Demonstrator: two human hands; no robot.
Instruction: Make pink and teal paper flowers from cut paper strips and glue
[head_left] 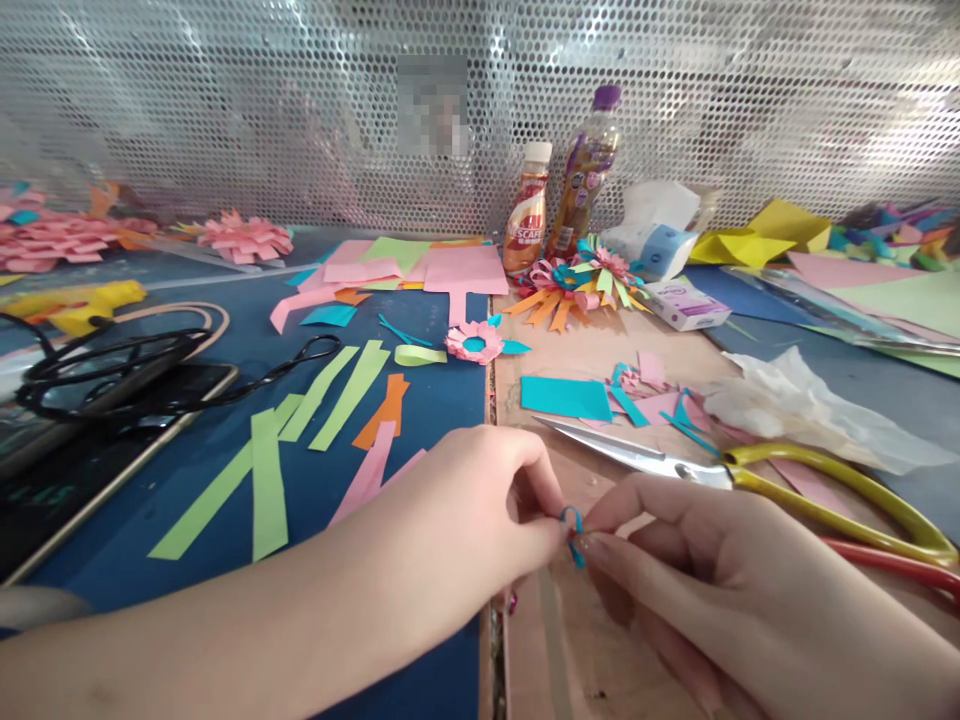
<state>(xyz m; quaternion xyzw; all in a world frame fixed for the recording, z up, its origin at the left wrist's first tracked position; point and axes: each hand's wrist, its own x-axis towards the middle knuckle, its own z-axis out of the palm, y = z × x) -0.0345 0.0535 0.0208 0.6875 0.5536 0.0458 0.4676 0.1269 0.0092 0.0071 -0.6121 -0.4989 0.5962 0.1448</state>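
A paper-craft workbench is showing here: cut coloured paper strips [330,395], yellow-handled metal scissors [750,478] lying across the blue-topped table [420,400].

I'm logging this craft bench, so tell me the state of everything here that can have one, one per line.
left hand: pinching the blue paper curl
right hand: pinching the same curl
blue paper curl: curled, held between both hands
scissors: lying flat, blades shut
coffee bottle: upright, capped
purple-capped bottle: upright, capped
green paper strips: flat, loose
small pink flower: finished, lying flat
phone: screen dark
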